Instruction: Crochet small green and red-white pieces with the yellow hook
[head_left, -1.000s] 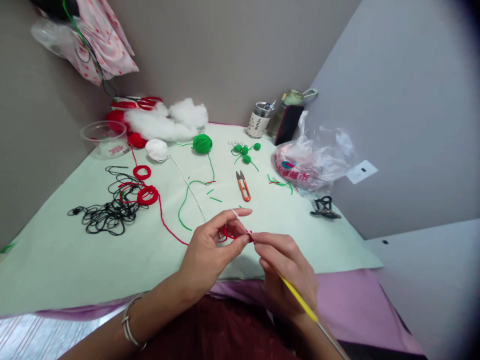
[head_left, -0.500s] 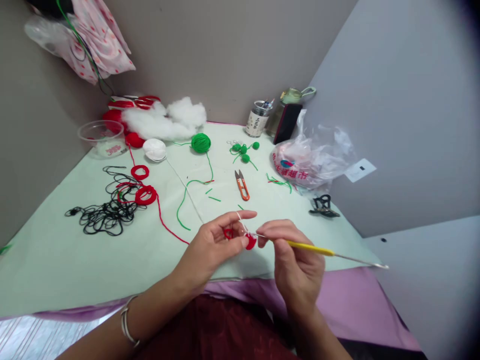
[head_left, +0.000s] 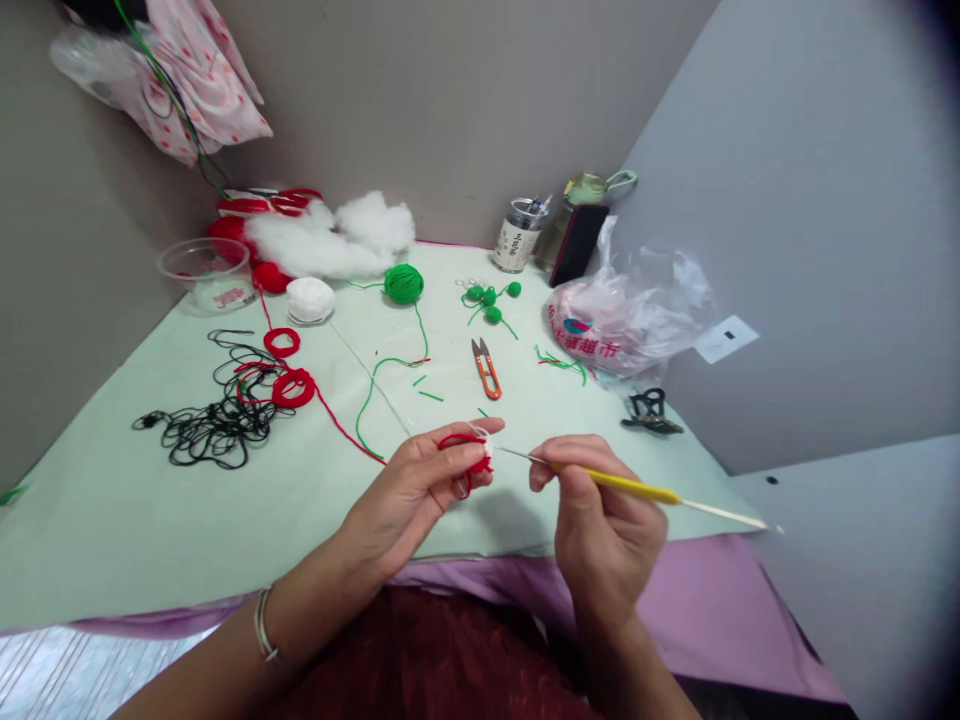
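Between the thumb and fingers of my left hand [head_left: 424, 475] is a small red and white crochet piece [head_left: 481, 458]. White yarn runs over that hand's fingers from the white yarn ball [head_left: 310, 300], and a loop of red yarn shows beside the piece. My right hand [head_left: 604, 520] grips a crochet hook [head_left: 630, 486] by its yellow handle, like a pen. The hook's thin metal tip points left and reaches close to the piece; whether it sits in a stitch is too small to tell. Orange thread snips [head_left: 486, 370] lie beyond my hands.
Black cord [head_left: 217, 420] lies tangled at left, near red yarn coils [head_left: 293, 388]. Behind are white stuffing [head_left: 322, 245], a clear tub [head_left: 206, 278], a green yarn ball [head_left: 403, 285] and small green balls [head_left: 491, 297]. A plastic bag [head_left: 626, 315] and black hair claw [head_left: 651, 412] sit at right.
My right hand has moved a little right and down with the hook, away from my left hand. My left hand has turned the crochet piece, which now sits slightly higher and further left.
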